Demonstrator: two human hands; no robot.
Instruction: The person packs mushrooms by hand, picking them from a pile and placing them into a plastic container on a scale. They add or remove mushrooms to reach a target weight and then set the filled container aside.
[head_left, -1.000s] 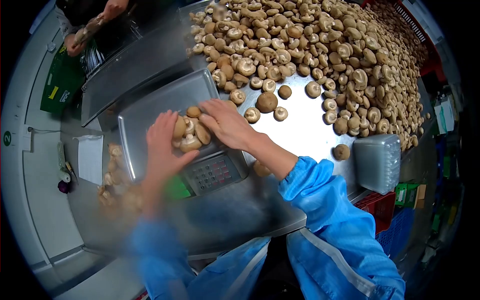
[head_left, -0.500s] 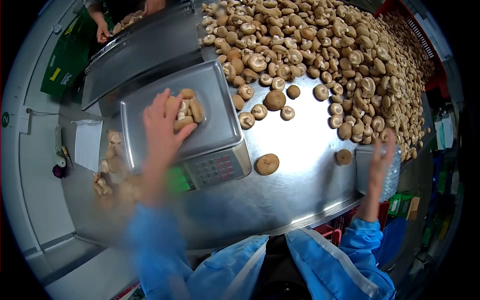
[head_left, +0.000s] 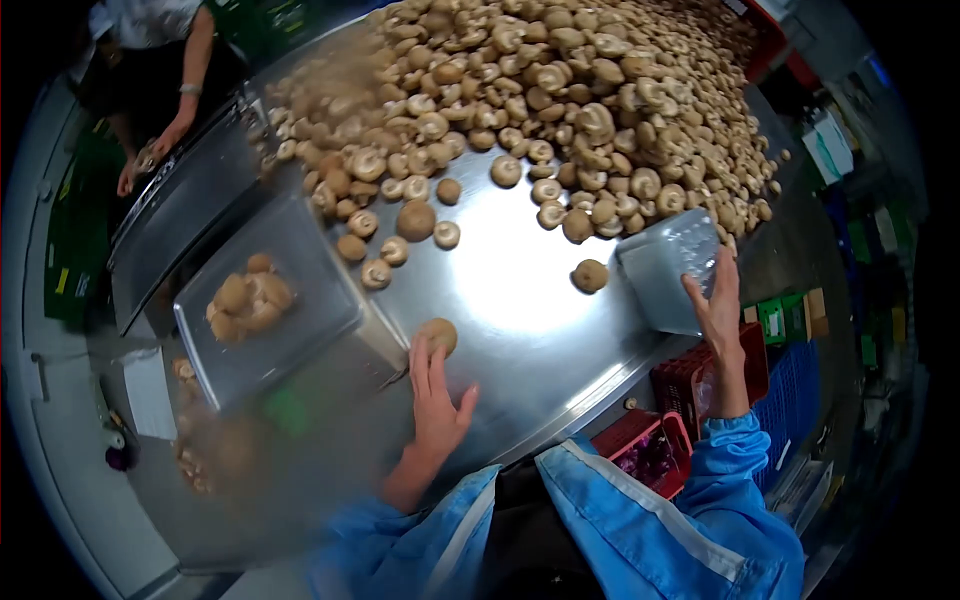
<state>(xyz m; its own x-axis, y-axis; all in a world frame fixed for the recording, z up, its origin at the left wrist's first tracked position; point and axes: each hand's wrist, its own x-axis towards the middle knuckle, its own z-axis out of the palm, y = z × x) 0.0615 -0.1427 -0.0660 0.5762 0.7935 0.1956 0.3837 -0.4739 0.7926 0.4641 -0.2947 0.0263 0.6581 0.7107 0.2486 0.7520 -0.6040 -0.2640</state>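
My left hand [head_left: 436, 408] is open over the steel table, its fingertips touching a single brown mushroom [head_left: 440, 335] that lies cap up. To its left stands a weighing scale [head_left: 312, 262] with a small group of mushrooms [head_left: 248, 300] on its pan. My right hand [head_left: 718, 312] is at the side of a stack of clear plastic trays [head_left: 655, 280], thumb and fingers apart. Whether its fingers press on the stack is hard to see. Another loose mushroom [head_left: 590, 275] lies just left of the trays.
A large heap of mushrooms [head_left: 560, 90] covers the back of the steel table [head_left: 510, 370]. Red crates [head_left: 680, 455] stand below the front edge. At the upper left, a co-worker's hand [head_left: 172, 135] works beside another steel surface. A white paper [head_left: 148, 392] lies left of the scale.
My left hand has left the mushrooms on the scale and moved right to the single mushroom. My right hand has come to the side of the tray stack, now tilted. The view has turned.
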